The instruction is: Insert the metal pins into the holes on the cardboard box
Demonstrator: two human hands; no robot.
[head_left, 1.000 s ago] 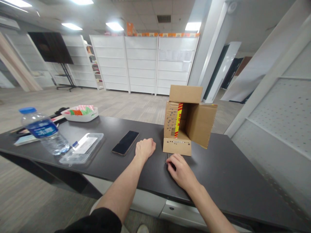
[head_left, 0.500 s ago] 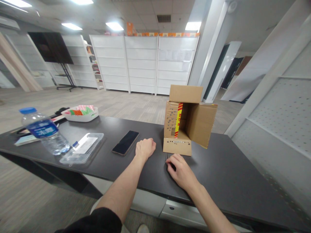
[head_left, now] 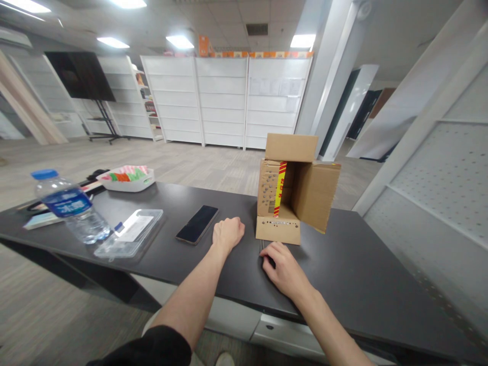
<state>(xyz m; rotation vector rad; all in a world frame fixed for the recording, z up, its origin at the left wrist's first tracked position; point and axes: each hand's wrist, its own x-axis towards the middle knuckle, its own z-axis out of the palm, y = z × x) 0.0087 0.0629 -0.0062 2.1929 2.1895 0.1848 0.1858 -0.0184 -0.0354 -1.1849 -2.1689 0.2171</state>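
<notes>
While the left hand rests in a fist on the table by the phone, the right hand pinches a thin tool just before the box. It stands open toward the hands, perhaps so its flap is easy to reach.

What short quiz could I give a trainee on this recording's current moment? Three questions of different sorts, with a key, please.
1. True or false: the cardboard box stands open toward the hands.
2. Which of these lies nearest the left hand?
A) the water bottle
B) the phone
C) the white tray
3. What does the right hand appear to hold?

Key:
1. True.
2. B.
3. A thin, two-pronged tool, partly hidden by the hand.
</notes>
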